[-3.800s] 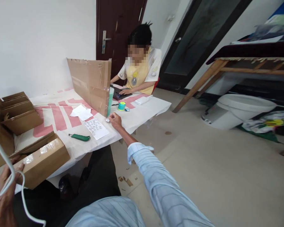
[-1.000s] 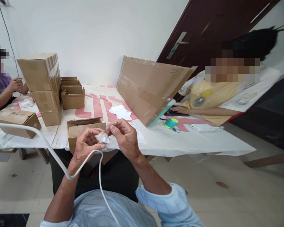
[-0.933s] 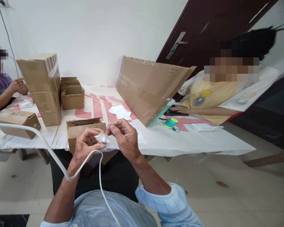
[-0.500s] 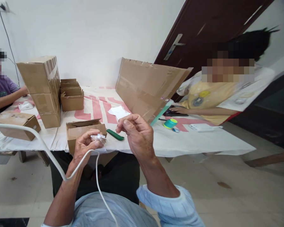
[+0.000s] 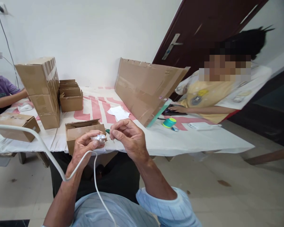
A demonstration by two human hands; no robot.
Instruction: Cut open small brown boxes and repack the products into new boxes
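Note:
My left hand (image 5: 85, 146) is closed around a small shiny, clear-and-white wrapped bundle (image 5: 99, 138), its exact kind unclear. Just to the right, apart from it, my right hand (image 5: 130, 137) has thumb and forefinger pinched together; anything between the fingertips is too small to make out. Behind my left hand stands an open cardboard box (image 5: 82, 128) at the table's near edge. A long green object (image 5: 107, 130) lies past my right fingertips, mostly hidden by that hand. A white cable (image 5: 41, 137) loops in front of my left wrist and down across my shirt.
Stacked cartons (image 5: 41, 82) stand at left, with open boxes (image 5: 72, 102) beside them and a flatter carton (image 5: 15, 126) in front. A big cardboard panel (image 5: 148, 88) leans across the table before a co-worker at right. White paper (image 5: 118, 112) and a teal-and-yellow roll (image 5: 169, 122) lie there.
My right hand has moved left, closer to the bundle, and now covers most of the green object. My left hand still holds the bundle, which looks slightly turned.

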